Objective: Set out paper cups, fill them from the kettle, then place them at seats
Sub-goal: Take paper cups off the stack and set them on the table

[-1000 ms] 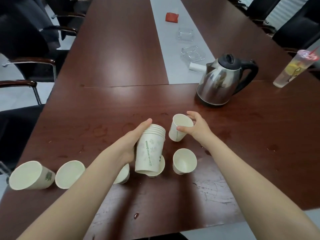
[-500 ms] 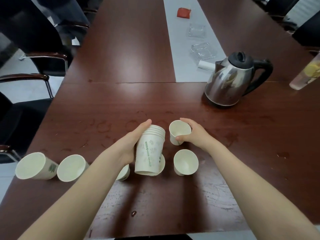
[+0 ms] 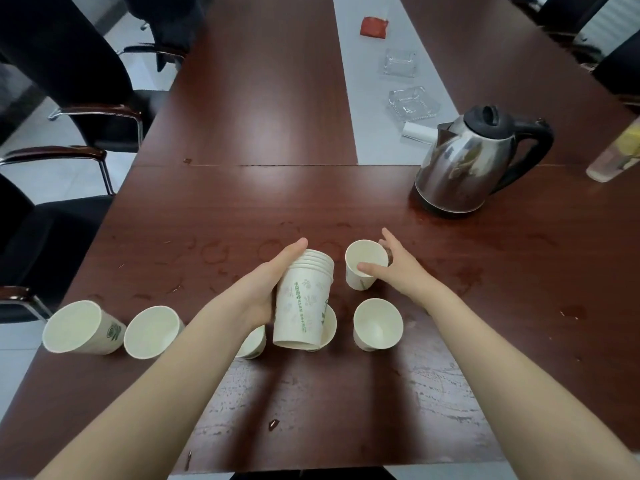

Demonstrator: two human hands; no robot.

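Clasping the cup stack (image 3: pixel 302 303), left hand (image 3: pixel 265 289) sits beside right hand (image 3: pixel 403 277) gripping a single cup (image 3: pixel 356 284).

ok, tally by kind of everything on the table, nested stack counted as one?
loose paper cups: 6 (one held by the right hand)
cup stack, held by the left hand: 1
kettle: 1
glass dishes: 2
red packet: 1
clear drink container: 1
small white object: 1
Total: 13

Dark wooden table (image 3: pixel 242 202) with paper cups (image 3: pixel 377 323), kettle (image 3: pixel 460 168), glass ashtrays (image 3: pixel 412 102).
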